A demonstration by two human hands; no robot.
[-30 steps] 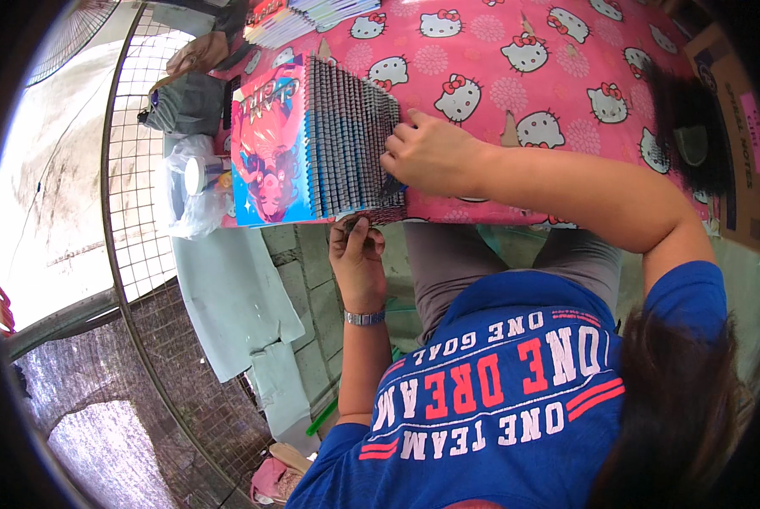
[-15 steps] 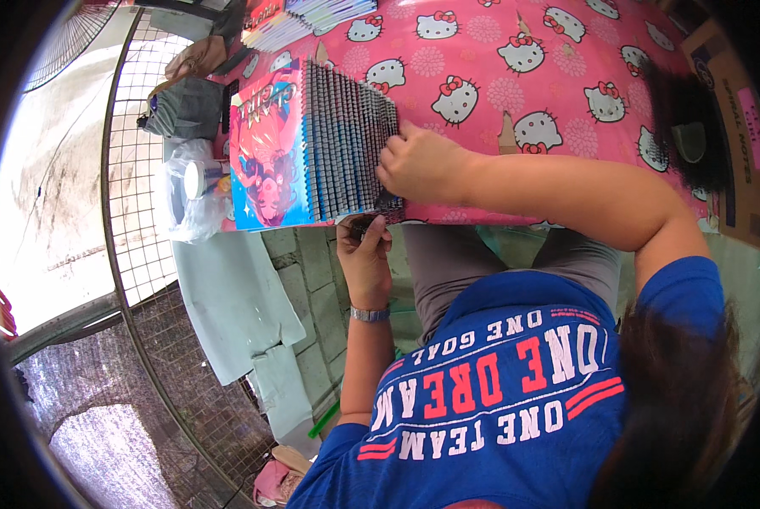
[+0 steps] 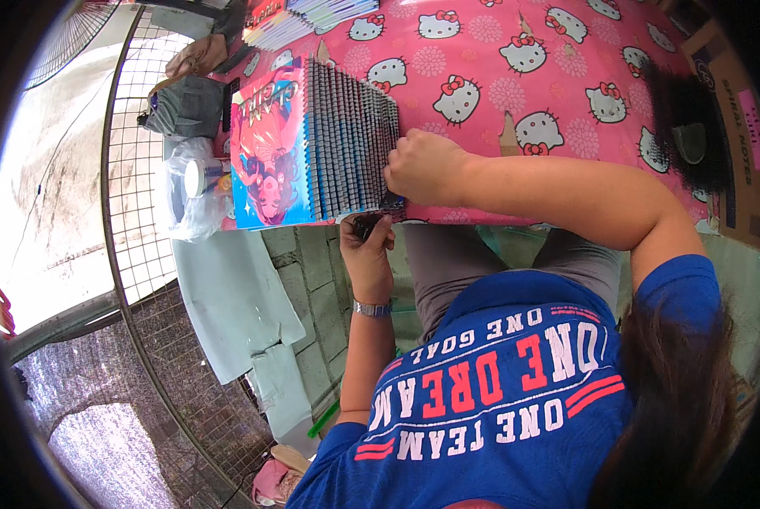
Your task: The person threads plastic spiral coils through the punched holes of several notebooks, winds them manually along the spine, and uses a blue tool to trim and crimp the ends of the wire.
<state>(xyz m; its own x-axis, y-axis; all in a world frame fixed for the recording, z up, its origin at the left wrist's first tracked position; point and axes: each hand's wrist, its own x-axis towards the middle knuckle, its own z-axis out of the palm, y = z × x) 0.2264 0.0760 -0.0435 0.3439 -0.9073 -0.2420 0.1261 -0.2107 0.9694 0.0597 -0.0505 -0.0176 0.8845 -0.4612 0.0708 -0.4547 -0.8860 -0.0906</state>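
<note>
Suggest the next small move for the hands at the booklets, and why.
Probably shift the right hand one booklet along the row of booklets. Its fingers press on the fanned edges at the row's end, while the left hand steadies the lower corner at the table edge.

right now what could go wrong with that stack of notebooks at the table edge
1. The fanned stack of notebooks stands on edge at the table rim; it could tip off.
2. The right hand presses only one end, so the far notebooks may splay.
3. The left hand beneath holds a small dark item that might slip.
</note>
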